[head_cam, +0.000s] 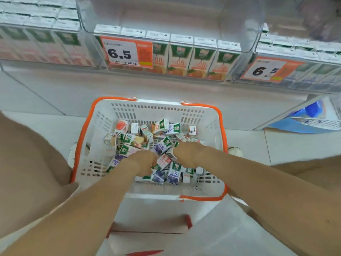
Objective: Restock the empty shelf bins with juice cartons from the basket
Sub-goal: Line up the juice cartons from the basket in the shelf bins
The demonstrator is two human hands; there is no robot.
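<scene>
A white basket with orange handles (208, 115) stands on the floor below me, holding several small juice cartons (164, 141) in a loose pile. My left hand (142, 161) and my right hand (186, 154) both reach down into the pile, fingers curled among the cartons on either side of a red-and-white carton (163, 161). Whether either hand grips a carton is hidden. On the shelf ahead, a clear bin of orange juice cartons (184, 58) stands in the middle. Above it sits a clear bin (166, 13) that looks empty.
Clear bins of pink cartons (55, 43) and blue cartons (313, 74) flank the orange ones, with 6.5 price tags (125, 52) in front. A lower shelf with blue packs (313, 115) is at the right. My knees and white shoes (235, 150) flank the basket.
</scene>
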